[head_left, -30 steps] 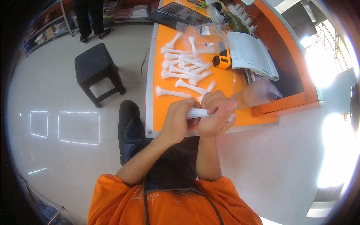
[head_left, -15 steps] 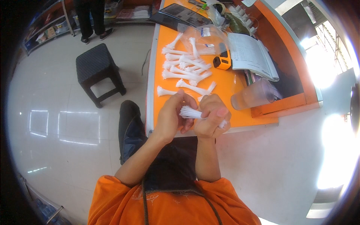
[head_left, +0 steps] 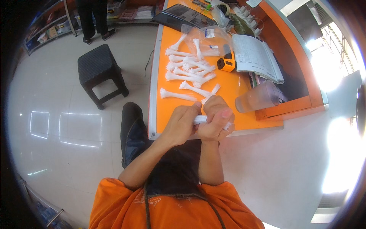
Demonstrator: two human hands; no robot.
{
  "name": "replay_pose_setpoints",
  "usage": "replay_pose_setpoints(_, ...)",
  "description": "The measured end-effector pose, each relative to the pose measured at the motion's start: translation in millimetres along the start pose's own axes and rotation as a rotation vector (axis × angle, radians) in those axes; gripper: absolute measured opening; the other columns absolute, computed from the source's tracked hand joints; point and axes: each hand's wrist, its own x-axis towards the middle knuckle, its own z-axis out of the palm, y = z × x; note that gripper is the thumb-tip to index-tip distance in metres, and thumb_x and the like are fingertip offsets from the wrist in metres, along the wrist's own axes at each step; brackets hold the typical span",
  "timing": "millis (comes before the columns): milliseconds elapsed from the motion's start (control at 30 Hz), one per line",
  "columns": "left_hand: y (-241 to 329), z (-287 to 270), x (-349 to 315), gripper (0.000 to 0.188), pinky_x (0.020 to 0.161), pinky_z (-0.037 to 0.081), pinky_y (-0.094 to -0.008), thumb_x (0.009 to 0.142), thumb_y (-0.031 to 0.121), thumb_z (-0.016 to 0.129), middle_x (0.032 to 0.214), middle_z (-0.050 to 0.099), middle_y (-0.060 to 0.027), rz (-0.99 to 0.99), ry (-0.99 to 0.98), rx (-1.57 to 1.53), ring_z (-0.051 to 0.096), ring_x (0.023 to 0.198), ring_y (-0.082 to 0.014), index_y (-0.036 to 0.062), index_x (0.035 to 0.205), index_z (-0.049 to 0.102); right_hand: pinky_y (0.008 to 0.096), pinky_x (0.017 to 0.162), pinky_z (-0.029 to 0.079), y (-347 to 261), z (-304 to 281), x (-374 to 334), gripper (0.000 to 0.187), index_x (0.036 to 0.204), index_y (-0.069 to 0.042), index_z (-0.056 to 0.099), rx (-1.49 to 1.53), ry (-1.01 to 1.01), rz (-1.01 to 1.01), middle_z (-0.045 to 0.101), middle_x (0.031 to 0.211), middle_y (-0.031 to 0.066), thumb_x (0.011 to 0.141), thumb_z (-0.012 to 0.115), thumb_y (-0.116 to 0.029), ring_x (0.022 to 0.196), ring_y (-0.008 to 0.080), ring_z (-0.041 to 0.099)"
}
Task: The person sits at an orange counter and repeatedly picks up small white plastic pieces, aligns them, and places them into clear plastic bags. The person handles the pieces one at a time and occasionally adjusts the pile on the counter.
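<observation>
Near the front edge of the orange table, my left hand [head_left: 180,124] and my right hand [head_left: 214,121] grip one bundle of white cable ties [head_left: 201,119] between them. The left fingers are closed round one end, which they hide. My right fist wraps the other part, and white tips poke out past its thumb side. Just beyond my hands lies a single bundle [head_left: 177,94] of the same white ties. Farther back, several more bundles [head_left: 187,76] are heaped loosely on the tabletop, some crossing each other.
Behind the heap are a clear plastic bag [head_left: 206,36] and an open laptop [head_left: 187,17]. To the right sit a yellow-black tape measure [head_left: 226,63], an open notebook [head_left: 253,57] and a translucent cup [head_left: 257,97] on its side. A black stool [head_left: 100,72] stands left; a person [head_left: 91,17] stands beyond.
My left hand has closed round the near end of the cable-tie bundle, where its fingers were loosely curved before. My right fist stays almost in place.
</observation>
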Motion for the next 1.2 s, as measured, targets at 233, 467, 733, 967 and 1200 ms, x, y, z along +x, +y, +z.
replay_pose_setpoints(233, 11.8, -2.1, -3.9, 0.038, 0.069, 0.046, -0.0366, 0.097, 0.025, 0.04, 0.084, 0.061, -0.0197, -0.095, -0.019, 0.159, 0.06, 0.074, -0.0274, -0.0072, 0.099, 0.059, 0.0301, 0.047, 0.027, -1.4, 1.6, 2.3, 0.042, 0.061, -0.006, 0.04, -0.111, -0.001, -0.023, 0.039, 0.053, 0.006, 0.099, 0.039, -0.024, 0.049, 0.0165, 0.038)
replay_pose_setpoints(467, 7.2, 3.1, -7.9, 0.032, 0.083, 0.047, -0.0398, 0.091, 0.017, 0.054, 0.102, 0.063, -0.0247, -0.116, 0.017, 0.207, 0.06, 0.093, -0.0368, -0.0059, 0.112, 0.059, 0.0322, 0.043, 0.03, 6.1, -4.8, 7.7, 0.024, 0.061, -0.003, 0.047, -0.146, -0.024, -0.204, 0.047, 0.055, 0.0095, 0.084, 0.05, -0.009, 0.045, 0.0226, 0.044)
replay_pose_setpoints(733, 14.2, 5.2, -3.6, 0.051, 0.054, 0.042, -0.0357, 0.101, 0.028, 0.033, 0.057, 0.054, -0.013, 0.03, 0.067, 0.113, 0.051, 0.052, -0.0217, -0.0041, 0.067, 0.055, 0.0304, 0.048, 0.029, -5.3, -2.2, 11.5, 0.045, 0.058, -0.007, 0.038, -0.159, 0.03, -0.075, 0.037, 0.052, 0.0054, 0.099, 0.04, -0.026, 0.048, 0.0166, 0.037)
replay_pose_setpoints(967, 19.5, 8.1, -4.0, 0.058, 0.054, 0.041, -0.0358, 0.103, 0.031, 0.026, 0.054, 0.052, -0.0116, 0.024, 0.098, 0.061, 0.051, 0.052, -0.0224, -0.0024, 0.064, 0.054, 0.0303, 0.048, 0.027, -6.1, -0.4, 14.7, 0.045, 0.058, -0.009, 0.037, -0.147, 0.074, -0.043, 0.033, 0.05, 0.0026, 0.099, 0.039, -0.027, 0.047, 0.0156, 0.036)
replay_pose_setpoints(1200, 22.9, 18.1, -4.8, 0.046, 0.05, 0.041, -0.0315, 0.1, 0.036, 0.036, 0.066, 0.053, -0.0088, -0.283, 0.241, -0.201, 0.051, 0.057, -0.0166, -0.0009, 0.081, 0.056, 0.0307, 0.047, 0.026, -4.0, 3.3, 13.3, 0.046, 0.058, -0.007, 0.037, -0.139, 0.091, -0.039, 0.035, 0.05, 0.0047, 0.098, 0.041, -0.028, 0.046, 0.016, 0.035)
